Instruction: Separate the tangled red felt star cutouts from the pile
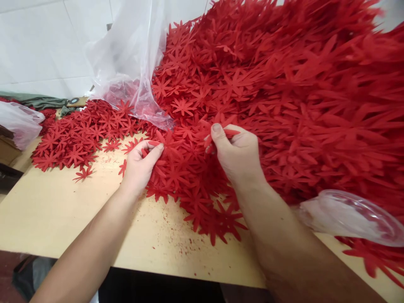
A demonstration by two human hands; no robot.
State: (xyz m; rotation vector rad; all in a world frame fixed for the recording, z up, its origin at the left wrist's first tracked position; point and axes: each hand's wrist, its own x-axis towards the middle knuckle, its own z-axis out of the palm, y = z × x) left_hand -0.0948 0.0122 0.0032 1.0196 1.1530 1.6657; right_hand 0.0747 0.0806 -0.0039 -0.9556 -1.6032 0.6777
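Observation:
Red flower-shaped cutouts with long narrow petals form a large pile (233,84) across the middle and right. My left hand (143,158) pinches a red flower cutout (170,145) by a petal between thumb and fingers, over the pile's near edge. To its right, my right hand (236,149) is closed with the thumb on top, and red petals (232,133) stick out from its grip. Where one held cutout ends and the pile begins is hard to tell, red on red.
A smaller heap of red cutouts (72,139) lies at left on the wooden table (104,214). A clear plastic bag (132,63) stands behind. A clear plastic container (350,214) sits near my right forearm. Red crumbs (186,246) dot the front. A white bag (20,122) is far left.

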